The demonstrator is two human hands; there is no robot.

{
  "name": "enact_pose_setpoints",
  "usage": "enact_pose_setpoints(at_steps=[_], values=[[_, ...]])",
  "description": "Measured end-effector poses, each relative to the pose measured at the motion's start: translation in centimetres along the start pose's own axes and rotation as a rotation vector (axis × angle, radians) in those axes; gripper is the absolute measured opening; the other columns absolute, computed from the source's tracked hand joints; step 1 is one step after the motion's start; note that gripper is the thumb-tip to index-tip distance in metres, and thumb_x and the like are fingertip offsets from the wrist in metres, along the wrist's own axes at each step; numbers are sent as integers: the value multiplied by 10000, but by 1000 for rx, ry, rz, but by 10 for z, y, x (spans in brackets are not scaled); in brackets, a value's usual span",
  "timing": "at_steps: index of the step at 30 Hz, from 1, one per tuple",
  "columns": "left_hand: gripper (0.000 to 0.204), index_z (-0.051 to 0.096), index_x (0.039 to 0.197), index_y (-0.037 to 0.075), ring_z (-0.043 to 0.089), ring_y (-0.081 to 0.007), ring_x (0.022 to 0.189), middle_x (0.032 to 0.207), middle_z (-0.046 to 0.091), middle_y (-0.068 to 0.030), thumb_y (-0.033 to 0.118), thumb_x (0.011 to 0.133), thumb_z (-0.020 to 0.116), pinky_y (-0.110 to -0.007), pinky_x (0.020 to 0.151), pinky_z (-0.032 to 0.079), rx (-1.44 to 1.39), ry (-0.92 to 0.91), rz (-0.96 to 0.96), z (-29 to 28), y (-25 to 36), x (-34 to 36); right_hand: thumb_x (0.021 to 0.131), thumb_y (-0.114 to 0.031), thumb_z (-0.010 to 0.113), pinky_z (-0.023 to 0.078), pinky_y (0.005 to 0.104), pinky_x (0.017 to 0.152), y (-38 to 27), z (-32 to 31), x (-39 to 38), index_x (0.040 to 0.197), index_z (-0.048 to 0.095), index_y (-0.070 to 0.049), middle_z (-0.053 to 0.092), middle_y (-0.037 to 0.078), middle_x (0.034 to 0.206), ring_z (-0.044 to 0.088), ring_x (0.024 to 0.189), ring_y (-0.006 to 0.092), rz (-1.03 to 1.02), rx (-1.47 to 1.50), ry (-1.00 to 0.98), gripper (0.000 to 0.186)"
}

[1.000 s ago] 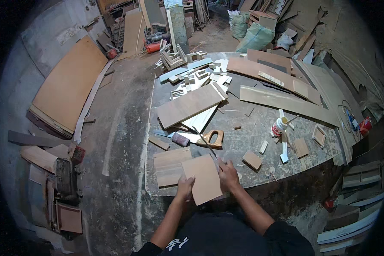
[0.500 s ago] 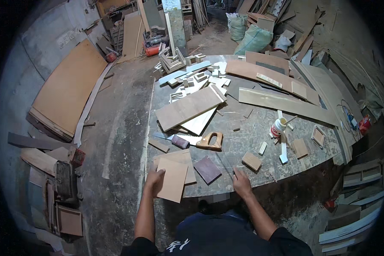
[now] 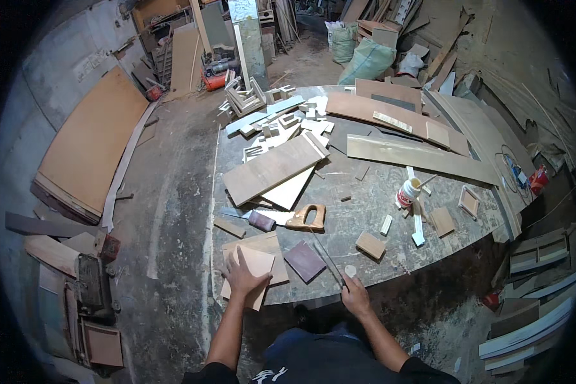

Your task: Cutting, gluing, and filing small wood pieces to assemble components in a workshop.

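Observation:
My left hand [image 3: 239, 276] lies with fingers spread on a small light-brown wooden panel [image 3: 260, 261]. That panel overlaps another thin board [image 3: 280, 272] at the near left edge of the bench, and its near corner sticks out past the edge. In my right hand [image 3: 354, 297] is a long, narrow metal file [image 3: 329, 261], its blade pointing away and to the left. Between the hands lies a purple-brown sandpaper square [image 3: 304, 260]. A wooden-handled handsaw [image 3: 306, 218] rests farther off, beside a purple sandpaper-wrapped block [image 3: 262, 221].
Wooden offcuts and a large board [image 3: 275, 168] are heaped on the workbench [image 3: 358, 214]. To the right stand a white glue bottle [image 3: 408, 192] with a stick in it, a small block [image 3: 370, 245] and a little frame [image 3: 469, 201]. Long planks [image 3: 422, 159] lie behind.
My left hand has shifted from the panel's left edge to spread over its top, and the panel sits farther onto the board beneath. The file has swung into fuller view. The view has shifted slightly.

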State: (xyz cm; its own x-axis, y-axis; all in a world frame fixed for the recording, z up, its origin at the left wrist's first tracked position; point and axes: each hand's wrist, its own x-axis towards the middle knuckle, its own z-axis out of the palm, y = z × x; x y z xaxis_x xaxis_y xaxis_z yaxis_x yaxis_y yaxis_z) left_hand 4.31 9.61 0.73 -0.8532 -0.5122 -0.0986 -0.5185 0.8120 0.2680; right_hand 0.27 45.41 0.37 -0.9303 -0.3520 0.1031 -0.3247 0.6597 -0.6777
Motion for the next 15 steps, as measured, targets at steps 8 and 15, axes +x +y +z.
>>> enact_pose_setpoints(at_steps=[8,15], values=[[1467,-51,1503,59,221,-477,1368,1480,175,-334,708,481,777,-614,1085,193,9,-75,-124,-7,5,-17,818,-109,569,470,466,782,1,-6,-4,1273,537,-38,558,228,973,561,923,408,-8,57,-43,461],[1441,66,1496,9,277,-515,1327,1438,249,-367,696,454,787,-568,1065,280,67,-90,266,-16,-30,0,823,-55,534,450,495,794,-14,10,-15,1279,525,-30,541,245,940,544,894,424,-49,99,197,456]])
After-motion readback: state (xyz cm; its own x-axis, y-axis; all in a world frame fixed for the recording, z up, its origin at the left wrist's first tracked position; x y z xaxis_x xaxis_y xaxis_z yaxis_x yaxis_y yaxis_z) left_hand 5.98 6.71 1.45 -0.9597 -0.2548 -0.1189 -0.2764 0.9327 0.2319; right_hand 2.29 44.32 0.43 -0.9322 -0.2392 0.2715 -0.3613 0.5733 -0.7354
